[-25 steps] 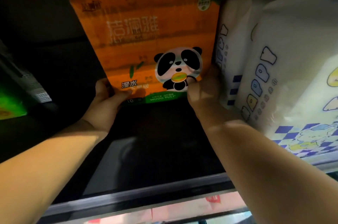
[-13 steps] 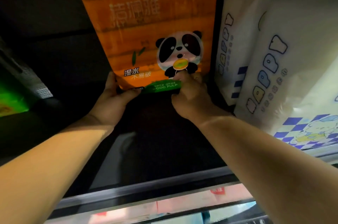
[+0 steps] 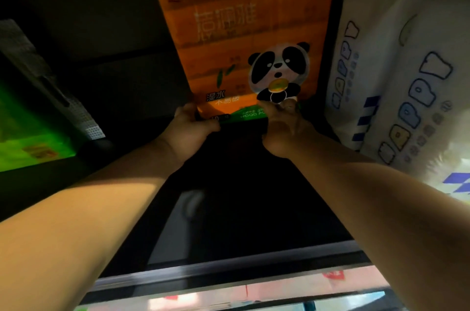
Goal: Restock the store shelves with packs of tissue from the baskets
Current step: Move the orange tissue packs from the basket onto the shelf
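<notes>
An orange tissue pack (image 3: 241, 38) with a panda picture and a green bottom strip stands upright deep on the dark shelf (image 3: 241, 209). My left hand (image 3: 190, 127) grips its lower left corner. My right hand (image 3: 284, 130) grips its lower right edge, fingers over the green strip. Both arms reach far into the shelf. The pack's base is partly hidden by my hands.
White tissue packs (image 3: 396, 76) with blue "HAPPY" lettering fill the shelf's right side, close to the orange pack. A green pack (image 3: 30, 132) lies at the left, with a grey mesh divider (image 3: 50, 82) beside it. The shelf's metal front rail (image 3: 229, 275) runs below my arms.
The orange pack has gone further back into the shelf, with both hands following it. My right hand has shifted from the pack's side onto its bottom edge.
</notes>
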Action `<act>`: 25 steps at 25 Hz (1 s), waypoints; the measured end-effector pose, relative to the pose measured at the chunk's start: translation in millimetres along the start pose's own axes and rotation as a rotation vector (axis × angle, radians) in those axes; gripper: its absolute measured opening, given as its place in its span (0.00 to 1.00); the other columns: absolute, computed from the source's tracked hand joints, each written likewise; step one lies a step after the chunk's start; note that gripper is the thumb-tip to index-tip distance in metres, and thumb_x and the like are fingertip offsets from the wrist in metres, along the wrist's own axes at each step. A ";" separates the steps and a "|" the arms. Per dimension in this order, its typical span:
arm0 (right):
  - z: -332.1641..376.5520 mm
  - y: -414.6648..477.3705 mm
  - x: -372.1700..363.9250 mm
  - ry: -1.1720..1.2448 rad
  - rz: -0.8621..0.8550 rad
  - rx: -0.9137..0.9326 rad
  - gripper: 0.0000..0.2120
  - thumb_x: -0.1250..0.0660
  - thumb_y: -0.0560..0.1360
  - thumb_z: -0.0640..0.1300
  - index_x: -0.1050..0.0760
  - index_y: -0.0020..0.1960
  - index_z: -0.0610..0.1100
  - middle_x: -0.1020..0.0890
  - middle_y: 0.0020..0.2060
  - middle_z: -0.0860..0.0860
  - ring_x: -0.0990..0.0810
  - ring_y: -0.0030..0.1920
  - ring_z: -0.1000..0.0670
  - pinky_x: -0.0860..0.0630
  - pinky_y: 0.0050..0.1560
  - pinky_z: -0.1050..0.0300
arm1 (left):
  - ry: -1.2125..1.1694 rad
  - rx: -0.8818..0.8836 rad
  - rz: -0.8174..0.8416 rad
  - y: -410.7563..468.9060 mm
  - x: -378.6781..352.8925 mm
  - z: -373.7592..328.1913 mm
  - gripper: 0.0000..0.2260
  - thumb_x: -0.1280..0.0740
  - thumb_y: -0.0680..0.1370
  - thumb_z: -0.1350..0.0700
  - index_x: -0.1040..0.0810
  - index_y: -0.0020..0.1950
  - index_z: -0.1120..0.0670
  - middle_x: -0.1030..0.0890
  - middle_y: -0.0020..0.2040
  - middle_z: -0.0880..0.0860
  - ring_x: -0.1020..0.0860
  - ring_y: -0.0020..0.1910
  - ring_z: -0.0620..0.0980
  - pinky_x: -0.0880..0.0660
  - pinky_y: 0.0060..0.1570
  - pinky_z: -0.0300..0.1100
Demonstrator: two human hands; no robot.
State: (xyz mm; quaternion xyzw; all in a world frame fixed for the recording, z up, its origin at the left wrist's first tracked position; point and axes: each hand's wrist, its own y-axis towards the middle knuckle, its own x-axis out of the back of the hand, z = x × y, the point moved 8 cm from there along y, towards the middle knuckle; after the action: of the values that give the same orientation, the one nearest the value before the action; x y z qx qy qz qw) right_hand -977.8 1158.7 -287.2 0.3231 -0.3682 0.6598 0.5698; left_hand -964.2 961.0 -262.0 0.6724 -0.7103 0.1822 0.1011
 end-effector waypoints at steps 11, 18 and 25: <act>23.4 -117.7 24.5 -0.393 -0.191 0.004 0.31 0.41 0.78 0.57 0.52 0.76 0.59 0.50 0.77 0.46 0.50 0.76 0.39 0.42 0.72 0.41 | 0.875 -0.287 -0.084 -83.9 -24.7 -38.6 0.41 0.28 0.73 0.49 0.51 0.78 0.42 0.47 0.77 0.49 0.42 0.75 0.53 0.38 0.71 0.49; 5.8 -238.0 35.0 -0.097 -0.502 0.107 0.30 0.37 0.75 0.61 0.38 0.73 0.54 0.35 0.72 0.44 0.38 0.73 0.39 0.31 0.67 0.40 | 0.839 -0.494 -0.060 -175.2 -70.1 -58.9 0.36 0.30 0.72 0.45 0.42 0.76 0.47 0.37 0.73 0.51 0.34 0.69 0.52 0.33 0.65 0.42; -90.5 -372.1 20.4 -0.158 -0.596 -0.043 0.31 0.33 0.68 0.52 0.31 0.71 0.51 0.30 0.69 0.42 0.36 0.72 0.38 0.33 0.66 0.34 | 0.905 -0.680 0.008 -274.5 -176.1 -56.3 0.33 0.33 0.73 0.43 0.38 0.75 0.50 0.39 0.75 0.51 0.40 0.74 0.52 0.48 0.70 0.36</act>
State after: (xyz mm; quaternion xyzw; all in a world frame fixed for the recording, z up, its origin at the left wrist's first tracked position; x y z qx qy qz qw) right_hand -613.0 1276.0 -273.2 0.4550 -0.3144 0.4286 0.7144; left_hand -684.3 1136.9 -245.4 0.4540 -0.6175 0.2135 0.6058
